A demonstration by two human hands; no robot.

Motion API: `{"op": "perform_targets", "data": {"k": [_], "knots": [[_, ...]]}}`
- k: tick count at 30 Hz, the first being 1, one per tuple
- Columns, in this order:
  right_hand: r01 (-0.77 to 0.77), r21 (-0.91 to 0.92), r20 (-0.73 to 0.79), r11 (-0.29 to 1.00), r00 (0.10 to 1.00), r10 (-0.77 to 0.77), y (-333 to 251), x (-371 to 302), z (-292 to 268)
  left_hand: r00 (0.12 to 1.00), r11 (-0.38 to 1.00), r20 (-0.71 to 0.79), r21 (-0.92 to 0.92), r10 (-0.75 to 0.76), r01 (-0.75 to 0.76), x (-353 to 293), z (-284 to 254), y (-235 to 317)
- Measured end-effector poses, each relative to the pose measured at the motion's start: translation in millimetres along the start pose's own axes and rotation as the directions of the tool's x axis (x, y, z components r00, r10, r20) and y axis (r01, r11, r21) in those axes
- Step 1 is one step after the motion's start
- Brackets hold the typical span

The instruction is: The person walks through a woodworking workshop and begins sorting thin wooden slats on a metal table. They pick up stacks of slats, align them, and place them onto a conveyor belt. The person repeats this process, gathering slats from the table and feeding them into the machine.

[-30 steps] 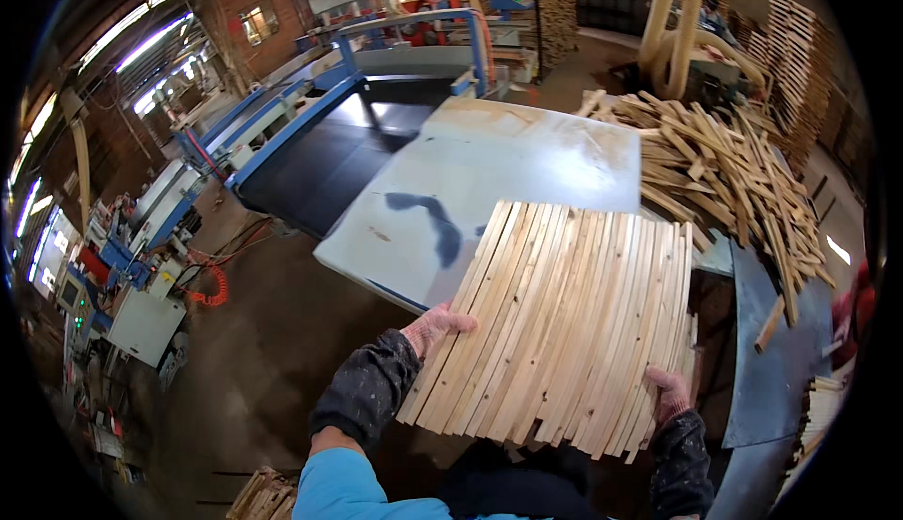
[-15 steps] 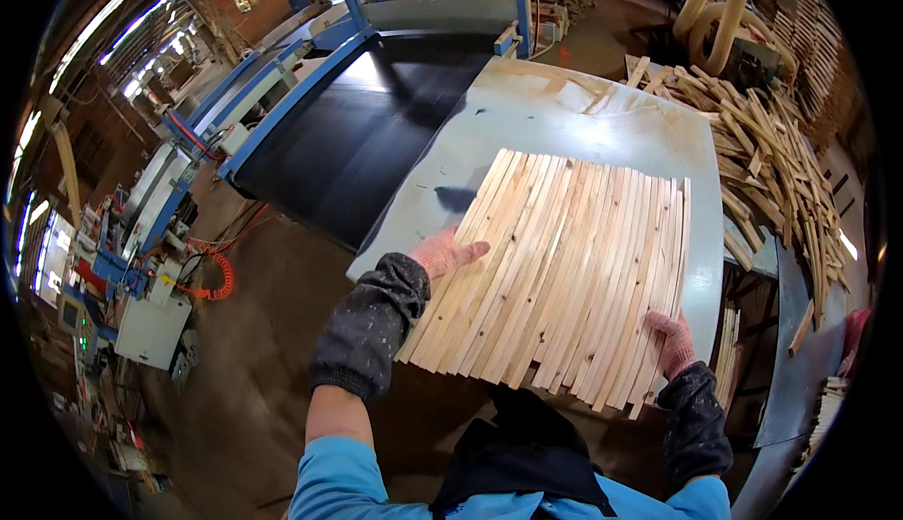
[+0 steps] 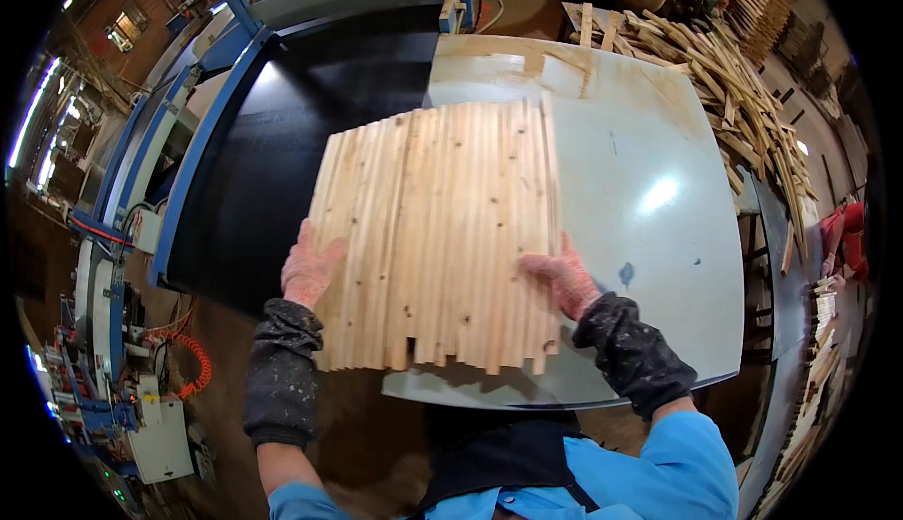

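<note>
Leftward across the pale tabletop (image 3: 649, 247) since the earlier frame, both hands have carried the row of wooden strips (image 3: 433, 228), now squeezed between them: the left hand (image 3: 311, 268) clasps one side and the right hand (image 3: 567, 280) the other, thumbs on top, remaining fingers partly hidden. Beyond the left hand stretches a black belt (image 3: 282, 134); far past the right hand sprawls a heap of loose wood (image 3: 729, 87).
</note>
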State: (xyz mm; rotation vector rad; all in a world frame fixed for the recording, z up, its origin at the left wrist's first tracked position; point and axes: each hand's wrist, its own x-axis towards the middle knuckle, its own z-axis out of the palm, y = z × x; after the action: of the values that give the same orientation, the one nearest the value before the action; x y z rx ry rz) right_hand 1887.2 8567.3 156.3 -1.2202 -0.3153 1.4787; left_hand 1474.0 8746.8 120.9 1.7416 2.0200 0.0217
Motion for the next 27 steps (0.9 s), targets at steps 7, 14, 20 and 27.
{"op": "perform_targets", "data": {"k": [7, 14, 20, 27], "knots": [[0.052, -0.100, 0.010, 0.994, 0.999, -0.051, 89, 70, 168, 0.985, 0.990, -0.170, 0.139, 0.024, 0.000, 90, -68, -151], [0.008, -0.070, -0.053, 0.997, 0.999, -0.012, 132, 109, 283, 0.980, 0.951, -0.191, 0.309, 0.056, 0.006, 169, -108, -232], [0.148, -0.300, 0.015, 0.942, 0.989, -0.150, 197, 152, 363, 0.996, 0.931, -0.066, 0.363, 0.067, -0.039, 200, -156, -285], [-0.239, -0.784, -0.178, 0.573, 0.971, 0.161, 169, 159, 435, 0.970, 0.962, -0.173, 0.241, 0.172, -0.128, 210, -150, -350]]}}
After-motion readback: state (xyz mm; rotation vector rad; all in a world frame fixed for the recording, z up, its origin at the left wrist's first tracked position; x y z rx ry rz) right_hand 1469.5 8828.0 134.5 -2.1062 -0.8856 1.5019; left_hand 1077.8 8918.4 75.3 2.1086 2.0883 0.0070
